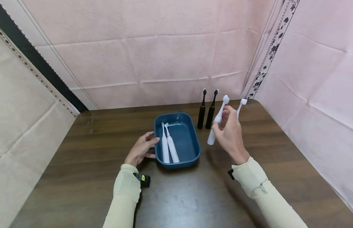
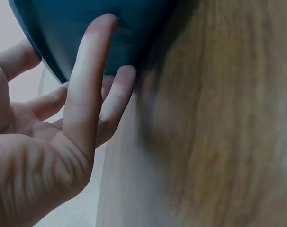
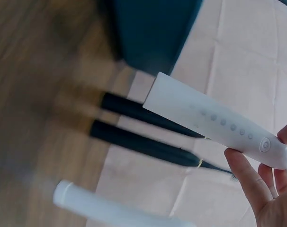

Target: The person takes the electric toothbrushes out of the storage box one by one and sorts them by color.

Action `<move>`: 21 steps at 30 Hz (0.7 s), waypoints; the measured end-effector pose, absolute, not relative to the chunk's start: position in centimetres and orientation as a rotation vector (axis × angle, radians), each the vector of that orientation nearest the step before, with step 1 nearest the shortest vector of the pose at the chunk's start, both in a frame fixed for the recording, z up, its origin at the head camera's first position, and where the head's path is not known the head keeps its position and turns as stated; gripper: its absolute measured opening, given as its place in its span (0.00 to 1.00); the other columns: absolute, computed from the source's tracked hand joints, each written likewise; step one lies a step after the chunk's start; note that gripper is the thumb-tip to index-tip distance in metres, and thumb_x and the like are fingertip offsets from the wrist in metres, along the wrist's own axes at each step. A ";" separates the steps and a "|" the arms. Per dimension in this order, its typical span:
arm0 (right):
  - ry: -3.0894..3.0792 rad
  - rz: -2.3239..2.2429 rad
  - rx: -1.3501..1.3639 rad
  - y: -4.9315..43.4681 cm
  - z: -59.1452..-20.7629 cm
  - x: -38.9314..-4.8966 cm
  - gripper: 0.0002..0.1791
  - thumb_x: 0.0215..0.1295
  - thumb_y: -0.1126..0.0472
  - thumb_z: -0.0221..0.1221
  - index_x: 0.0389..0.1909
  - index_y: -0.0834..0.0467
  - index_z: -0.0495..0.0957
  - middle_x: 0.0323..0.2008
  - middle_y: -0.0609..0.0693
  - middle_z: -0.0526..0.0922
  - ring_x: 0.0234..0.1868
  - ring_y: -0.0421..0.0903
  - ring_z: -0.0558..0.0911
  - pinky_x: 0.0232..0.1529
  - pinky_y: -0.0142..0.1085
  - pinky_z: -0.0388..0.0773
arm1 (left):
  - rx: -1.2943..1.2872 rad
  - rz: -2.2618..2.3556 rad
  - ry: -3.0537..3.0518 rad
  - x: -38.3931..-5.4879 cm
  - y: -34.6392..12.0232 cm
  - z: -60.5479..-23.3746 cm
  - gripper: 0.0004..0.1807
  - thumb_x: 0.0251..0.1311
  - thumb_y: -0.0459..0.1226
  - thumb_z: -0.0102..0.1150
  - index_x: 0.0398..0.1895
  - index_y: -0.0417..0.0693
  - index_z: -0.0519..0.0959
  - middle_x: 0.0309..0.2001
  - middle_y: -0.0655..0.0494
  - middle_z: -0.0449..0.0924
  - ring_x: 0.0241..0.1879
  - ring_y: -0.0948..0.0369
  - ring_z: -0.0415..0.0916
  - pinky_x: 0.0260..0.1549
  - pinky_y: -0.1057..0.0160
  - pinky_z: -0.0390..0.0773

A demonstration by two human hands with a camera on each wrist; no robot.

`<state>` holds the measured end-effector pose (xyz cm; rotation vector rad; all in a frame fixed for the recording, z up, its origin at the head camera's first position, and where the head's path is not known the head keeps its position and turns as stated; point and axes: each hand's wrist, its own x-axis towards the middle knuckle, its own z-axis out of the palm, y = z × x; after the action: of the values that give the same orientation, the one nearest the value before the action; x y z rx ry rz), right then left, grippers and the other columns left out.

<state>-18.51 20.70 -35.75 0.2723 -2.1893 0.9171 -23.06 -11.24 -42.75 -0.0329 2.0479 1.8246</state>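
Pink cloth backdrop (image 1: 165,60) behind a wooden tabletop (image 1: 79,177). One dark blue tray (image 1: 189,139), on the tabletop; two white electric toothbrushes (image 1: 165,147) lying inside, toward its left side. Left hand (image 1: 142,147): half open, thumb over the tray's left rim, fingers against the outer wall. Right hand (image 1: 231,134): fingers closed in a pinch on a tilted white electric toothbrush (image 1: 211,136), right of the tray. Two black electric toothbrushes (image 1: 201,116), upright nearby; another white electric toothbrush (image 1: 239,109), partly hidden behind the right hand.

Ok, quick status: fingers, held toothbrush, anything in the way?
Left fingers holding blue bin. Right fingers pinching white toothbrush, raised. Nothing visible between toothbrush and bin.
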 end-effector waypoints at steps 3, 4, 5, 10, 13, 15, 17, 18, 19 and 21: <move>-2.180 0.913 0.239 21.8 -36.2 -18.4 0.32 0.56 0.67 0.59 0.60 0.59 0.57 0.43 0.59 0.73 0.40 0.49 0.76 0.27 0.43 0.82 | -0.030 1.823 2.049 -23.1 -11.3 -42.7 0.31 0.64 0.47 0.53 0.69 0.58 0.58 0.62 0.50 0.65 0.59 0.47 0.70 0.37 0.50 0.83; -2.177 0.908 0.228 22.2 -36.3 -18.4 0.32 0.56 0.67 0.59 0.60 0.59 0.57 0.43 0.59 0.73 0.40 0.49 0.76 0.27 0.45 0.82 | -0.027 1.823 2.048 -23.1 -11.2 -42.7 0.30 0.64 0.47 0.52 0.69 0.58 0.58 0.62 0.50 0.65 0.59 0.47 0.70 0.37 0.50 0.83; -2.172 0.904 0.216 22.6 -36.5 -18.4 0.32 0.56 0.67 0.59 0.60 0.59 0.57 0.43 0.59 0.73 0.40 0.50 0.75 0.27 0.45 0.81 | -0.026 1.824 2.048 -23.1 -11.3 -42.7 0.30 0.64 0.47 0.52 0.69 0.58 0.58 0.62 0.50 0.65 0.59 0.47 0.70 0.37 0.50 0.83; -2.149 0.871 0.165 24.2 -37.0 -18.6 0.32 0.56 0.67 0.59 0.61 0.60 0.57 0.41 0.60 0.72 0.39 0.50 0.74 0.26 0.29 0.76 | -0.021 1.825 2.047 -23.1 -11.3 -42.7 0.30 0.65 0.47 0.52 0.69 0.57 0.58 0.61 0.49 0.66 0.58 0.47 0.70 0.37 0.50 0.83; -2.135 0.859 0.145 25.0 -37.4 -18.9 0.32 0.55 0.68 0.58 0.61 0.60 0.57 0.40 0.59 0.71 0.40 0.50 0.73 0.24 0.19 0.67 | -0.020 1.825 2.047 -23.1 -11.3 -42.8 0.30 0.65 0.47 0.52 0.69 0.57 0.57 0.61 0.49 0.66 0.58 0.47 0.70 0.37 0.50 0.83; -2.124 0.851 0.132 25.4 -37.7 -19.0 0.31 0.55 0.68 0.58 0.60 0.60 0.58 0.40 0.60 0.71 0.40 0.52 0.73 0.24 0.17 0.65 | -0.023 1.826 2.046 -23.1 -11.3 -42.7 0.30 0.64 0.47 0.52 0.69 0.57 0.57 0.61 0.49 0.66 0.58 0.48 0.70 0.37 0.50 0.83; -2.112 0.845 0.116 25.8 -38.0 -19.1 0.31 0.55 0.68 0.58 0.59 0.60 0.58 0.40 0.60 0.71 0.41 0.52 0.73 0.25 0.18 0.65 | -0.020 1.829 2.046 -23.1 -11.3 -42.8 0.31 0.64 0.47 0.53 0.69 0.57 0.57 0.61 0.49 0.66 0.58 0.48 0.71 0.37 0.50 0.83; -2.104 0.842 0.108 26.0 -38.2 -19.2 0.30 0.55 0.68 0.58 0.59 0.61 0.59 0.39 0.61 0.71 0.41 0.52 0.73 0.26 0.19 0.64 | -0.020 1.831 2.045 -23.1 -11.3 -42.8 0.31 0.64 0.47 0.53 0.69 0.57 0.58 0.61 0.49 0.66 0.58 0.48 0.71 0.37 0.50 0.83; -2.096 0.839 0.098 26.2 -38.4 -19.2 0.30 0.54 0.69 0.57 0.59 0.61 0.59 0.39 0.61 0.71 0.41 0.53 0.74 0.27 0.20 0.64 | -0.016 1.832 2.046 -23.1 -11.3 -42.8 0.31 0.64 0.48 0.53 0.69 0.57 0.58 0.61 0.49 0.66 0.58 0.47 0.71 0.37 0.50 0.83; -2.086 0.834 0.082 26.5 -38.7 -19.4 0.30 0.54 0.69 0.57 0.58 0.61 0.59 0.39 0.62 0.71 0.41 0.52 0.74 0.29 0.22 0.64 | -0.012 1.833 2.047 -23.1 -11.3 -42.9 0.31 0.64 0.48 0.53 0.69 0.57 0.58 0.61 0.49 0.66 0.57 0.47 0.71 0.37 0.50 0.83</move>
<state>-19.37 26.51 -38.68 0.0821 -2.0865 0.8337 -23.07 -11.25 -42.86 -0.0123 2.0465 1.8335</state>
